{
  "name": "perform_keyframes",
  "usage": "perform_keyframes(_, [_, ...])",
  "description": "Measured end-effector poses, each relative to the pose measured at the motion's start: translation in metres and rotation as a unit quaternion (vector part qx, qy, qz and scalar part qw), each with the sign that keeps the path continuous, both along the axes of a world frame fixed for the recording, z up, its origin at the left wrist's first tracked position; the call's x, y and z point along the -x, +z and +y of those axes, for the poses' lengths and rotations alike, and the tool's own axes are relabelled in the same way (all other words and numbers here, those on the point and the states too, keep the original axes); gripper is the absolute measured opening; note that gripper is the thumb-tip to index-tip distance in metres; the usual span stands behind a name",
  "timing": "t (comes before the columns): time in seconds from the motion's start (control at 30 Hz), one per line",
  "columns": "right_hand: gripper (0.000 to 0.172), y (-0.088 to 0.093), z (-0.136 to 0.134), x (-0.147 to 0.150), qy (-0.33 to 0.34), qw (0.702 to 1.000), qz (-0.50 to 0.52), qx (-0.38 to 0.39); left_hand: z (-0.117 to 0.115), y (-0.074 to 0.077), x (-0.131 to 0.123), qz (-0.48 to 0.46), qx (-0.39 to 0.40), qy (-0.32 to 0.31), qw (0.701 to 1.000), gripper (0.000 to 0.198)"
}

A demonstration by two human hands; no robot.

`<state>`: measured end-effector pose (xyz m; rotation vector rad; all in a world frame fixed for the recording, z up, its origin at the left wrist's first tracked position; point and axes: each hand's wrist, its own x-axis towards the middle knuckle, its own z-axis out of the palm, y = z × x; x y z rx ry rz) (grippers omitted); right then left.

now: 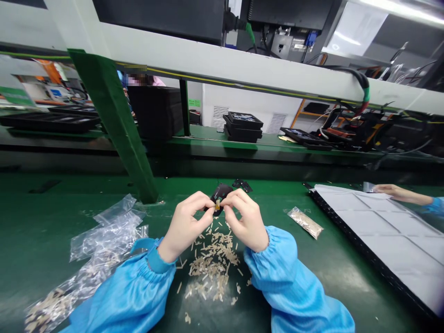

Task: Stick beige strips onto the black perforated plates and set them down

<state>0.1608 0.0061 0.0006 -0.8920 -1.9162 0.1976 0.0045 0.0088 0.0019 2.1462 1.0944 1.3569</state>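
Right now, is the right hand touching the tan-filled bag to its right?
Apart: the head view shows green tabletop between the right hand and the bag.

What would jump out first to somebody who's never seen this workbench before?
Probably the left hand and right hand at the centre, their fingertips meeting at a small yellowish piece in front of a black part. Just below, a litter of tan slips lies across the green bench between blue sleeves. A slanted green post cuts through the upper left.
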Motion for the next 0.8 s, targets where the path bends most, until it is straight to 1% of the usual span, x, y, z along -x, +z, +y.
perform_keyframes(0.17, [0.007, 0.0, 0.002, -0.001, 0.024, 1.0, 0.002, 0.0, -0.002, 0.0, 0.0, 0.021, -0.024, -0.002, 0.999, 0.013])
perform_keyframes(0.37, [0.01, 0.0, 0.005, -0.003, 0.032, 0.999, -0.017, 0.0, -0.002, -0.002, 0.0, 0.04, -0.044, -0.005, 0.998, 0.013])
perform_keyframes(0.47, [0.013, 0.0, 0.007, -0.004, 0.045, 0.999, -0.013, 0.008, -0.002, 0.0, 0.0, 0.04, -0.039, -0.009, 0.998, 0.013])
perform_keyframes(0.57, [0.014, 0.002, 0.006, -0.006, 0.03, 1.0, 0.003, 0.001, 0.0, 0.002, 0.004, 0.029, -0.011, -0.014, 0.999, 0.013])
perform_keyframes(0.67, [0.016, 0.006, 0.003, -0.009, 0.018, 1.0, 0.015, -0.012, 0.004, 0.002, 0.009, -0.009, 0.04, -0.005, 0.999, 0.013])
perform_keyframes(0.73, [0.019, 0.007, 0.001, -0.01, 0.014, 1.0, -0.009, -0.026, 0.006, 0.0, 0.012, -0.045, 0.08, -0.003, 0.996, 0.015])
perform_keyframes(0.8, [0.022, 0.007, 0.0, -0.008, 0.01, 0.998, -0.043, -0.051, 0.008, -0.002, 0.013, -0.079, 0.12, -0.018, 0.99, 0.016])
